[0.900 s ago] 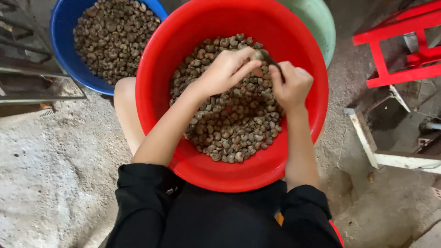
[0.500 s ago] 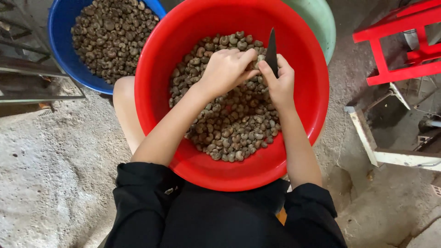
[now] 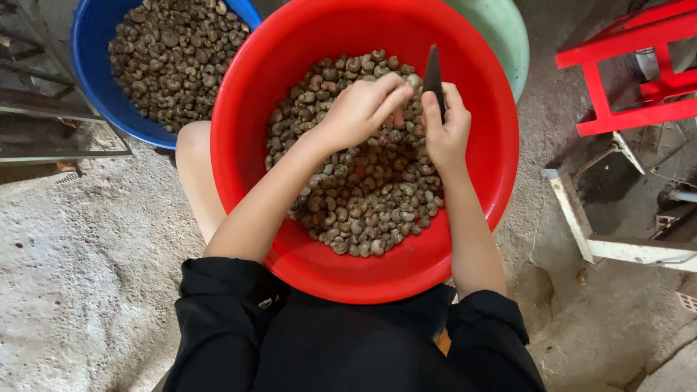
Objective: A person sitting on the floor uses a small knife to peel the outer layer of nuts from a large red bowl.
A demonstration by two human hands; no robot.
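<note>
Hands (image 3: 396,116) with knife (image 3: 433,72) over red basin (image 3: 239,109)

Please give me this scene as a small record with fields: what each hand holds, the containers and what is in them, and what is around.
left hand: pinches one nut at its fingertips, above the pile
right hand: grips a dark knife, blade pointing up and away, close beside the nut
red basin: on the person's lap, partly filled with brown nuts
blue basin: on the floor to the left, also holds brown nuts
green basin: behind the red one, contents hidden
red stool: at the right
floor: rough concrete
</note>
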